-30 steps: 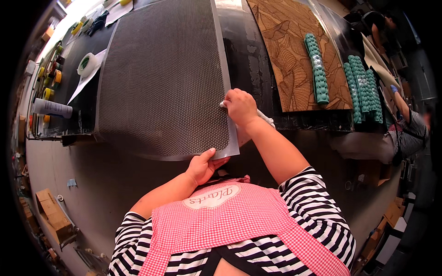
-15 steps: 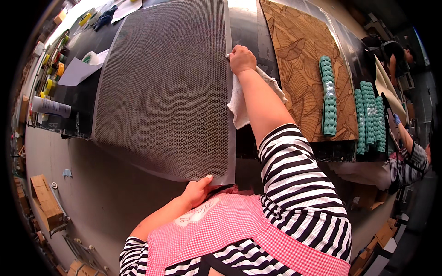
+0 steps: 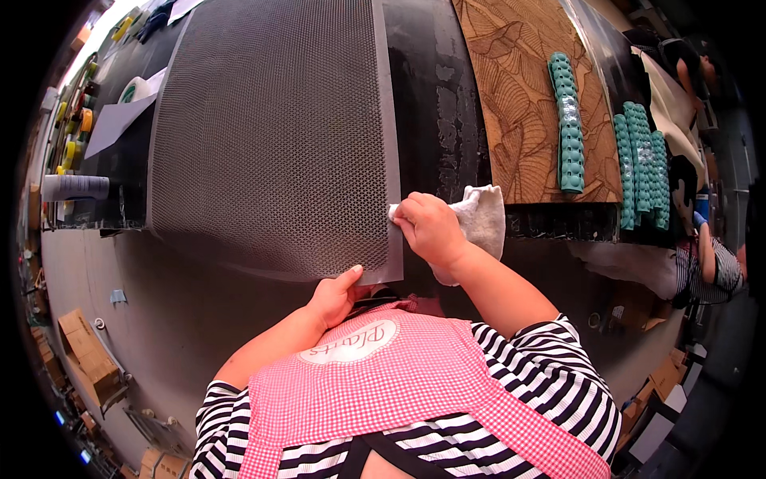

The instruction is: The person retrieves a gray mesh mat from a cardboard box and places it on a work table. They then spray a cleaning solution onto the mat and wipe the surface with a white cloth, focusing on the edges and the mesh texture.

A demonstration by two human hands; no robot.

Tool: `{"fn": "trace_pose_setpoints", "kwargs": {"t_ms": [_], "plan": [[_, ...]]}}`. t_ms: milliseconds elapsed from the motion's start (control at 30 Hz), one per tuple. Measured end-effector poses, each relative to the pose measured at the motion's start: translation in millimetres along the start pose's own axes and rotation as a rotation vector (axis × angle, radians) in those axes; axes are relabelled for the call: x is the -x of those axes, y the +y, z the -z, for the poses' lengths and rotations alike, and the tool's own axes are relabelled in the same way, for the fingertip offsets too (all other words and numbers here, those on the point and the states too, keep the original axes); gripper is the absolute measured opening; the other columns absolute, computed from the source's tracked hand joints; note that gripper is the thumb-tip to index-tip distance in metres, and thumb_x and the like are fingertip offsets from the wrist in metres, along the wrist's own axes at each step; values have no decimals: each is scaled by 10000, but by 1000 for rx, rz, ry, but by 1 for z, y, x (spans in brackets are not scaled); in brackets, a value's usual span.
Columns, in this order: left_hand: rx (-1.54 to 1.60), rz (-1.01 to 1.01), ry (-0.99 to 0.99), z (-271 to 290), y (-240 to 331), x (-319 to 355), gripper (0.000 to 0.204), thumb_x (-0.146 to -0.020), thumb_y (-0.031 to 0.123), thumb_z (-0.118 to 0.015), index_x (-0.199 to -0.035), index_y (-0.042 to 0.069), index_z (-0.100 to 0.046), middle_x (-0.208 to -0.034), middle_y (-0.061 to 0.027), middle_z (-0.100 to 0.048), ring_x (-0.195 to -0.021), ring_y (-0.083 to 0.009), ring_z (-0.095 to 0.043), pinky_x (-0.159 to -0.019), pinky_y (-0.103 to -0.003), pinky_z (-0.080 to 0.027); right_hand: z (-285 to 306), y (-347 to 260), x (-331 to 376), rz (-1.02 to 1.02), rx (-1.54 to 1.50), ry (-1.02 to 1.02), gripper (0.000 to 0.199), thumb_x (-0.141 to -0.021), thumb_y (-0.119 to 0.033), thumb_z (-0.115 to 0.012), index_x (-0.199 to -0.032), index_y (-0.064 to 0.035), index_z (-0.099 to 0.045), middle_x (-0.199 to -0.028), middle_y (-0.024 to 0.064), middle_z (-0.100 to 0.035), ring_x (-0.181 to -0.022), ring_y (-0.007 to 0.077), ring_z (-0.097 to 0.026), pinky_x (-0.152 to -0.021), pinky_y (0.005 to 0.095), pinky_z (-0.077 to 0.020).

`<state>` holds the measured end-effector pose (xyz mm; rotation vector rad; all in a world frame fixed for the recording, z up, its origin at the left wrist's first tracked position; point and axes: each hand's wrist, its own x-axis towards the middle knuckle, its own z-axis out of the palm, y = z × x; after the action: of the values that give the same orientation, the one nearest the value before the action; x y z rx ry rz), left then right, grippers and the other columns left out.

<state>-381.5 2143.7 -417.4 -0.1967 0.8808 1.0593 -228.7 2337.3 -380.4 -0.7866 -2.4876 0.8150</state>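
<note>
A large grey mat with a fine honeycomb-like mesh and a plain border lies on the dark table, its near end hanging over the front edge. My left hand pinches the mat's near right corner, thumb on top and fingers hidden beneath. My right hand is closed on a white cloth, pressing a bunched bit of it against the mat's right border, a little above that corner. The rest of the cloth trails to the right of the hand, past the table's front edge.
A brown leaf-patterned mat lies to the right, bearing a rolled teal mat. Several more teal rolls stand beyond it. Paper, a tape roll and a white cylinder are at left. Another person's gloved hand shows far right.
My right hand has come down along the mat's right border toward me, bringing the cloth with it. My left hand still holds the near corner. The view has shifted slightly.
</note>
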Motion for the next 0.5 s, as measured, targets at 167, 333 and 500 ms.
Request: {"fn": "trace_pose_setpoints", "kwargs": {"t_ms": [167, 333, 500], "plan": [[-27, -12, 12, -5, 3, 5, 374, -1045, 236, -464, -1306, -25, -526, -1297, -150, -591, -1194, -275, -573, -1097, -452, -415, 27, -14, 34, -260, -178, -290, 105, -846, -142, -699, -858, -48, -657, -863, 113, -638, -803, 270, -662, -698, 382, -523], [-30, 21, 4, -1, 2, 2, 409, -1052, 255, -448, -1294, -66, -520, -1296, -181, -592, -1213, -300, -564, -1131, -458, -387, 35, -7, 10, -476, -346, 11, 142, -832, -136, -725, -873, -15, -663, -845, 123, -651, -775, 263, -669, -686, 363, -517], [-76, 85, -21, 4, 5, -1, 447, -1061, 287, -412, -1319, -65, -509, -1300, -185, -591, -1222, -310, -557, -1143, -463, -362, -3, 8, -32, -256, 14, 57, 135, -820, -161, -725, -826, -63, -632, -880, 114, -646, -875, 315, -634, -781, 429, -503]]}}
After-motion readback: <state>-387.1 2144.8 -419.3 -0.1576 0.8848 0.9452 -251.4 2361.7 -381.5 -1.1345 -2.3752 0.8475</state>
